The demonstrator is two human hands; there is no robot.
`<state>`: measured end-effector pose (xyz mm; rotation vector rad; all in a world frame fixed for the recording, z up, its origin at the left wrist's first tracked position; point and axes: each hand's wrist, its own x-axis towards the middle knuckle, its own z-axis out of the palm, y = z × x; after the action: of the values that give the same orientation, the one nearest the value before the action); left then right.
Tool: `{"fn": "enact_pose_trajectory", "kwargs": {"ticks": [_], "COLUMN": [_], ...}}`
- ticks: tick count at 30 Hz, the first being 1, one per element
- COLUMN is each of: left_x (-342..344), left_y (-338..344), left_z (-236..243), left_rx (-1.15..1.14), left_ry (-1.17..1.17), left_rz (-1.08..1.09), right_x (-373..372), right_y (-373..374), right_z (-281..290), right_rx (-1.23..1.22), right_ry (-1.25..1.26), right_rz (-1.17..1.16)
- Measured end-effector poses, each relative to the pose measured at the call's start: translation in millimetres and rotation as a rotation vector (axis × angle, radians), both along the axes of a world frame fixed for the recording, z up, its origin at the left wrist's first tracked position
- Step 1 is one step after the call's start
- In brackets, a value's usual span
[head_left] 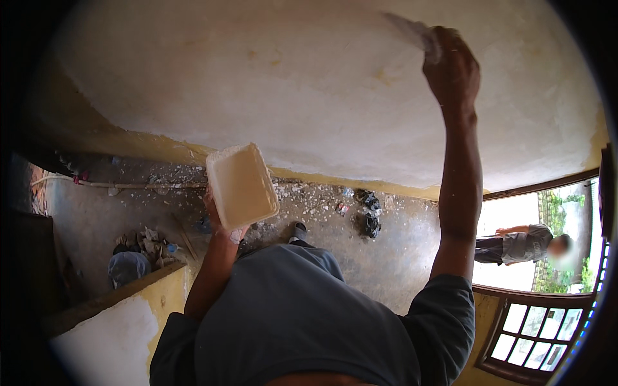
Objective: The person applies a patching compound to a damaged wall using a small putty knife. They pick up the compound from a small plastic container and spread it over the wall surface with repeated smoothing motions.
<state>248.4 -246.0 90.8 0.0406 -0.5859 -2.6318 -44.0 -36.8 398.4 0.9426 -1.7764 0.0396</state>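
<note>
My left hand (217,215) holds a cream rectangular tub (241,186) from its left side and underneath, fingers curled round it. The inside of the tub is coated in a pale, smooth paste. High on the right, my right hand (452,67) is raised at the wall (257,83), closed on a putty knife (410,31) whose blade is blurred and points up and left. The wall has a whitish coat with a few yellowish patches. Whether the blade touches the wall, I cannot tell.
White flakes and debris (315,199) litter the floor along the wall's foot. Black plastic bags (369,215) lie there too. A low yellow-and-white wall (138,321) stands at left, beside a heap of rubbish (148,248). Beyond the doorway at right stands a person (524,244), near a paned window (534,334).
</note>
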Motion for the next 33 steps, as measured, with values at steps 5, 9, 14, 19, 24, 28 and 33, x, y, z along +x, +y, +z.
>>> {"fn": "enact_pose_trajectory", "kwargs": {"ticks": [5,9,14,19,24,28,33], "left_x": [4.4,1.6,6.2,5.0,-0.5,-1.4,-3.4], "left_y": [-2.4,-2.0,-6.7,-0.2,-1.5,-11.7,-4.5], "left_z": [-4.7,-13.2,-31.3,-8.8,-3.7,-17.6,-28.3], "left_rx": [-0.018,0.136,0.232,0.122,-0.026,0.200,0.101], "left_ry": [-0.034,0.030,0.047,0.023,-0.117,0.405,-0.027], "left_rz": [0.030,-0.037,-0.030,-0.019,0.041,-0.407,-0.039], "right_x": [23.7,24.7,0.0,-16.0,9.1,15.4,-4.8], "right_y": [-1.4,-34.5,-60.0,-44.2,-7.2,-25.1,-50.2], "right_z": [-35.9,-178.3,-205.5,-60.4,-7.5,-123.7,-238.1], "right_rx": [-0.158,0.077,0.193,-0.175,-0.457,-0.409,-0.445], "right_ry": [-0.289,-0.608,-0.507,-0.272,-0.397,-0.856,-1.030], "right_rz": [0.182,0.102,0.016,0.083,0.222,0.219,0.065]}}
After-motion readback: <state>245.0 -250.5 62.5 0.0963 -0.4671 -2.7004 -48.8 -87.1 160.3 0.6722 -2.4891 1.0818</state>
